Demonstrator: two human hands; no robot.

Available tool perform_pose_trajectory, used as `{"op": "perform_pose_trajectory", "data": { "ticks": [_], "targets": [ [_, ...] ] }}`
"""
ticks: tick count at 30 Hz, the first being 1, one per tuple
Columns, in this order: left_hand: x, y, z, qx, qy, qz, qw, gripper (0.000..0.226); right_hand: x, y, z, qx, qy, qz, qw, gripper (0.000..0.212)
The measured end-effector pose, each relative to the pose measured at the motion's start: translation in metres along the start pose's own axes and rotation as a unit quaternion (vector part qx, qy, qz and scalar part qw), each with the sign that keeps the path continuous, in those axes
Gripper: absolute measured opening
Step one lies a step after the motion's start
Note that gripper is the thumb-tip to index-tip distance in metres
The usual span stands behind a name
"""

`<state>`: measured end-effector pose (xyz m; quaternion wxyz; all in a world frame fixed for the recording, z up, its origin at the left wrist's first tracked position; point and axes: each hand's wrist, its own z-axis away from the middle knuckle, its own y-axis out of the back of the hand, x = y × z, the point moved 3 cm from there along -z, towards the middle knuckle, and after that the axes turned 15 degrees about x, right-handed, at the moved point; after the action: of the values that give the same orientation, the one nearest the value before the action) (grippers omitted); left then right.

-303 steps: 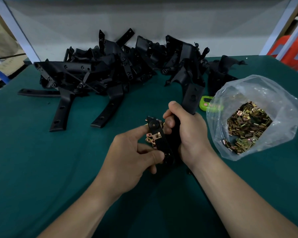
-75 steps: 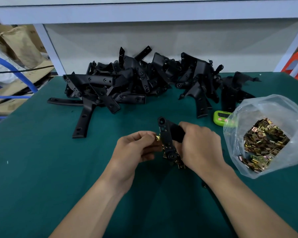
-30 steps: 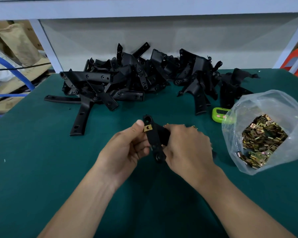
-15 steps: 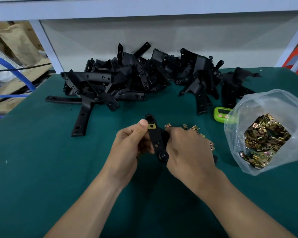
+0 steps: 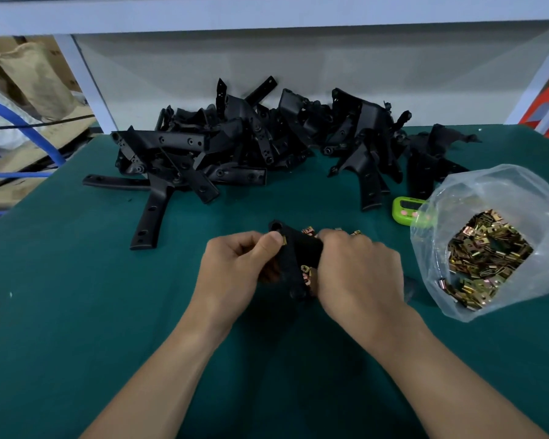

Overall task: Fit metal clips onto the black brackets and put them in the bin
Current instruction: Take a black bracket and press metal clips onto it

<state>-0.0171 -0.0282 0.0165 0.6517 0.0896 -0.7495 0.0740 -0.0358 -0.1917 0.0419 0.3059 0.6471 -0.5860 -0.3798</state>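
A black bracket is held between both hands above the green table. My left hand grips its upper end, and the thumb presses a brass metal clip against the bracket's edge. My right hand is curled round the bracket's right side. A second brass clip shows lower on the bracket. A few loose clips lie on the table just behind my right hand. A clear plastic bag of clips stands open at the right.
A big pile of black brackets fills the back of the table, with one long bracket lying out to the left. A small green timer sits beside the bag. White shelf posts stand behind. No bin is in view.
The bracket has turned in my hands, so its flat face now looks towards me. My left thumb has slid onto the clip at the upper end. Both hands stay near the same spot.
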Motion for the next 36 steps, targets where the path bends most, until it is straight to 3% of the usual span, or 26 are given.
{"op": "perform_pose_trajectory", "data": {
  "ticks": [2,6,8,10,13,19,23,26,30,36],
  "targets": [
    [-0.005,0.001,-0.001,0.060,0.001,-0.038,0.997,0.027,0.006,-0.004,-0.005,0.008,-0.011,-0.028,1.000,0.025],
    [-0.007,0.005,-0.002,0.140,-0.028,-0.087,0.986,0.016,0.010,-0.010,-0.003,-0.043,-0.013,-0.183,0.982,0.065],
    [-0.007,0.005,0.000,0.147,-0.026,-0.116,0.982,0.014,0.012,-0.013,-0.003,-0.047,-0.043,-0.208,0.976,0.052],
    [-0.004,0.002,0.005,0.122,-0.033,-0.147,0.981,0.012,0.015,-0.017,-0.002,-0.009,-0.052,-0.166,0.985,0.029],
    [0.002,-0.003,0.014,0.092,-0.046,-0.165,0.981,0.008,0.017,-0.022,-0.002,-0.014,-0.073,-0.148,0.986,0.028],
    [0.015,-0.005,0.017,0.142,-0.134,-0.189,0.962,0.018,0.008,-0.022,0.004,0.040,-0.041,-0.149,0.987,0.029],
    [0.020,-0.008,0.020,0.085,-0.183,-0.174,0.964,0.016,0.017,-0.027,-0.001,0.030,-0.107,-0.136,0.984,0.046],
    [0.006,-0.009,0.014,0.039,-0.132,-0.181,0.974,0.023,0.038,-0.026,-0.010,0.043,-0.159,-0.125,0.978,0.055],
    [-0.009,-0.014,0.014,-0.041,-0.138,-0.323,0.935,0.021,0.051,-0.032,-0.012,0.037,-0.185,-0.143,0.972,0.061],
    [-0.010,-0.022,0.019,-0.072,-0.186,-0.331,0.922,0.018,0.051,-0.038,-0.010,0.020,-0.191,-0.146,0.971,0.063]
  ]
}}
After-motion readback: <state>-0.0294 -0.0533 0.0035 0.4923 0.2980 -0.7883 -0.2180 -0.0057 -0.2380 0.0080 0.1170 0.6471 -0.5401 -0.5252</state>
